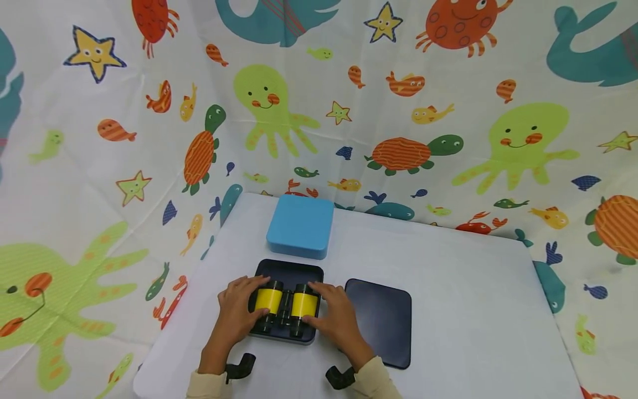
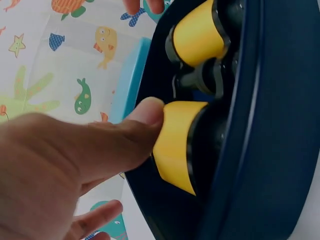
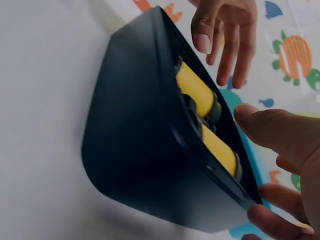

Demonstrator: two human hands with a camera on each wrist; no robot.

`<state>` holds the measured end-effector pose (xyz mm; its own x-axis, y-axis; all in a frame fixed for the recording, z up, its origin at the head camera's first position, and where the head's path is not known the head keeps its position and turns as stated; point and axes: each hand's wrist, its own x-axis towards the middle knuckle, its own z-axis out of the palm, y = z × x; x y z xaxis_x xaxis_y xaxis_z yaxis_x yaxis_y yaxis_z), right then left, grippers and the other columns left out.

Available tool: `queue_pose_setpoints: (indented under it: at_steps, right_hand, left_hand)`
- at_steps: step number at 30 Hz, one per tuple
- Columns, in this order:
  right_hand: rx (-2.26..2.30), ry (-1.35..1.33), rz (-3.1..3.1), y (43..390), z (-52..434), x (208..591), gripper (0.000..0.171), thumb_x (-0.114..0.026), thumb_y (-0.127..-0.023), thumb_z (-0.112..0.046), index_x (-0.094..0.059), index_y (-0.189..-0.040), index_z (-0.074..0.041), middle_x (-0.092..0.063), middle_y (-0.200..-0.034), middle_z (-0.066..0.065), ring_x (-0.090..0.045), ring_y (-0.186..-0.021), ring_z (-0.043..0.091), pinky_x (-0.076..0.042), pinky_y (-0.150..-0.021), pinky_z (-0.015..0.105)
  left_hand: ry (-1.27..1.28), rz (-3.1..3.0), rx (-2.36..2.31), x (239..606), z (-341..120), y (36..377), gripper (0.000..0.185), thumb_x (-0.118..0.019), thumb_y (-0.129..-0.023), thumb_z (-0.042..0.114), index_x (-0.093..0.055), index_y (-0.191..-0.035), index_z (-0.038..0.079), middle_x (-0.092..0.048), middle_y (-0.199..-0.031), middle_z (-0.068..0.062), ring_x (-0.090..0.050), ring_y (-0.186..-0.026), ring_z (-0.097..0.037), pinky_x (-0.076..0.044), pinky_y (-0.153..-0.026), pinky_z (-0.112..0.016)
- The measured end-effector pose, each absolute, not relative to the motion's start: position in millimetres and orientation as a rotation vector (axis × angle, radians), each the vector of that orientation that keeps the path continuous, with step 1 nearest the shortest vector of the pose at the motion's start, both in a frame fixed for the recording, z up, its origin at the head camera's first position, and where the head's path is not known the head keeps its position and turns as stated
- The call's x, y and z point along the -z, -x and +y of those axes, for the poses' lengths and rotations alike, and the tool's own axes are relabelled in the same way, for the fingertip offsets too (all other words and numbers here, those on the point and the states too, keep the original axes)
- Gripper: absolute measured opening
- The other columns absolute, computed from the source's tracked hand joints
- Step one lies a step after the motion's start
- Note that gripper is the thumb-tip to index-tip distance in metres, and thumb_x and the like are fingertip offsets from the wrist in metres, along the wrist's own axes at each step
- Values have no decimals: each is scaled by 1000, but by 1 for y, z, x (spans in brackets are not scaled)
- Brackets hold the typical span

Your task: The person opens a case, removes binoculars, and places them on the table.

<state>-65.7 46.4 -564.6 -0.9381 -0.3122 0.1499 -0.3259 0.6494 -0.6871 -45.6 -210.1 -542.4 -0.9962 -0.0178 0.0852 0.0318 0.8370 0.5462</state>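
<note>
Yellow-and-black binoculars (image 1: 286, 306) sit inside a dark navy box (image 1: 289, 271) near the 6 o'clock edge of the white worktop (image 1: 463, 310). Left hand (image 1: 239, 313) cups the left barrel, thumb pressed on the yellow band, so its grip is on the binoculars. Right hand (image 1: 336, 316) wraps the right barrel, grip closed on them too. Dark lid (image 1: 381, 327) lies at 3 o'clock of the box, blue box (image 1: 301, 226) at 12 o'clock.
</note>
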Motion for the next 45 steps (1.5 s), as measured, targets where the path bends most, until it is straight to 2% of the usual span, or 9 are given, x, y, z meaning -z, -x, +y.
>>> queue_pose_setpoints:
  at_steps: [2,9,19,27,32,41,45]
  right_hand:
    - [-1177,-544,-2875,65,44,567,76,-95,-80,-36,-63,-148,-25,-66,-148,2,-62,-123,24,-57,-101,50]
    - [-1118,-552,-2910,65,38,571,76,-97,-78,-35,-65,-146,-23,-66,-147,1,-59,-118,21,-59,-98,44]
    - [-1038,-540,-2938,67,33,571,71,-97,-78,-35,-69,-142,-22,-68,-142,-2,-59,-115,19,-59,-96,40]
    - [-853,-600,-2930,71,32,574,74,-97,-76,-39,-69,-143,-21,-71,-134,-2,-60,-106,16,-58,-88,33]
    - [-781,-647,-2897,73,33,575,76,-99,-75,-35,-69,-143,-20,-72,-130,-2,-58,-100,15,-56,-83,30]
    - [-799,-637,-2920,79,32,574,77,-97,-77,-34,-66,-146,-20,-72,-133,-1,-54,-97,14,-51,-79,28]
    - [-809,-626,-2901,81,31,575,76,-97,-77,-33,-67,-146,-20,-72,-133,0,-56,-100,16,-54,-80,30]
  left_hand:
    - [16,-2946,874,544,-211,46,76,-96,-77,12,-65,-146,18,-64,-150,-15,-46,-144,-46,-32,-106,-65]
    - [27,-2967,851,549,-213,44,76,-97,-74,10,-67,-143,18,-66,-148,-15,-48,-142,-46,-34,-105,-65]
    - [29,-3005,849,558,-217,44,76,-95,-77,9,-66,-145,20,-66,-149,-10,-48,-144,-43,-34,-104,-61]
    - [84,-2989,820,557,-220,45,76,-94,-77,8,-65,-146,19,-66,-148,-10,-48,-143,-43,-35,-101,-59]
    - [112,-2988,793,557,-222,44,76,-93,-79,7,-64,-147,18,-65,-148,-10,-48,-144,-42,-36,-102,-59]
    - [115,-3017,751,557,-222,48,78,-91,-81,3,-60,-151,19,-64,-151,-9,-48,-145,-40,-38,-103,-59]
    - [148,-2999,698,562,-222,52,81,-91,-79,-1,-60,-151,19,-64,-150,-9,-49,-144,-39,-40,-102,-59]
